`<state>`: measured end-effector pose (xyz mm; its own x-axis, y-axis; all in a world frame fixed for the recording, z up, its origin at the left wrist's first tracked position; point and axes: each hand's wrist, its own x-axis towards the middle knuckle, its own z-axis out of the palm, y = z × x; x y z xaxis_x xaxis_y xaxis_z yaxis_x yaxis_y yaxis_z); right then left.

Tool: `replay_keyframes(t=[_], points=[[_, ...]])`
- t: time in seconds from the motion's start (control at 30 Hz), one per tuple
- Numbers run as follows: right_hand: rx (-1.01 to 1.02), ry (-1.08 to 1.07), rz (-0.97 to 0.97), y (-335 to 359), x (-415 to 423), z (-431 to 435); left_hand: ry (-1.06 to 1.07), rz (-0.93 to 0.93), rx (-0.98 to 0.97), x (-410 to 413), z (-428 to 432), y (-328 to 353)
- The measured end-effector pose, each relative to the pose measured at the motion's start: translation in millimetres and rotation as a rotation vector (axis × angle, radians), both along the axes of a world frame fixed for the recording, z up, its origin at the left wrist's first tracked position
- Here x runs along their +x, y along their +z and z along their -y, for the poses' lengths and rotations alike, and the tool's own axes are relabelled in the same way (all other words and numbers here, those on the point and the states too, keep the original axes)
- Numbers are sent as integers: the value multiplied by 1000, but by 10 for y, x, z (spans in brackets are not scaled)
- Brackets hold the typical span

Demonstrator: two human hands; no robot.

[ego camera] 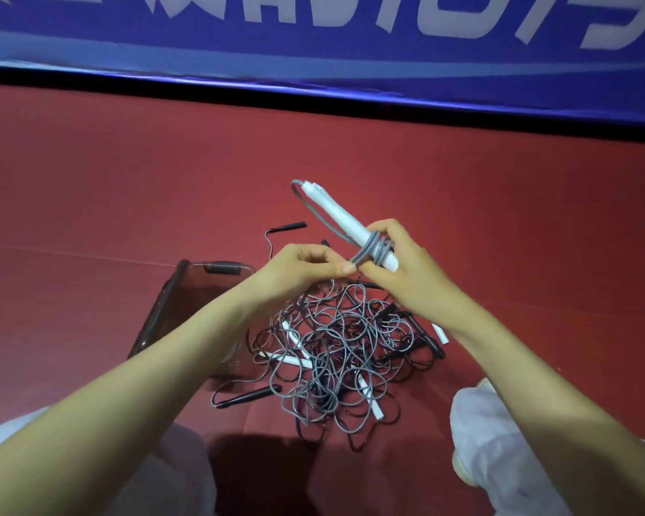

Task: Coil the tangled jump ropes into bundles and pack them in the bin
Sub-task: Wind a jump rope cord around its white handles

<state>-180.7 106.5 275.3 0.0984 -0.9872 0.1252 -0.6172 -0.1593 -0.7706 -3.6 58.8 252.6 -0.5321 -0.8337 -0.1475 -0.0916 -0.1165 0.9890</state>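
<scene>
Forearms (153, 363) converging, hands (306, 264) (403, 266) pinching cord (374, 250), gripping handles (336, 214)

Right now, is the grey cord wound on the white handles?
Partly wound: several grey cord turns circle the white handles in the right hand; left hand pinches it.

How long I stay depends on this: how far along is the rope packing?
Done: nothing visibly; no bundle shows in the bin, partly hidden by the left arm. In hand: the right hand grips white handles with a few turns of grey rope wrapped round; the left hand pinches that rope. Left: nearly all, the tangled pile on the floor.
</scene>
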Motion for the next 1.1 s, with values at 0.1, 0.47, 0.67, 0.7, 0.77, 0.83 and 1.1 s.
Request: replay_keyframes(t=[0.1, 0.47, 0.67, 0.7, 0.77, 0.83, 1.1], points=[[106, 106, 164, 58, -22, -24, -15, -82, -110, 17, -8, 14], [384, 95, 723, 106, 20, -36, -93, -224, -13, -108, -61, -42], [320, -12, 761, 10, 89, -47, -184, -174, -53, -111, -108, 15], [320, -17, 789, -6, 94, -44, -183, -152, -70, -107, -113, 43], [317, -25, 852, -30, 103, -33, -185, -112, -110, -86, -97, 63], [305, -54, 905, -30, 118, -29, -189, -69, -137, -57, -93, 107], [473, 193, 1016, 166, -33, -60, -196, 26, -133, 195, 23, 36]])
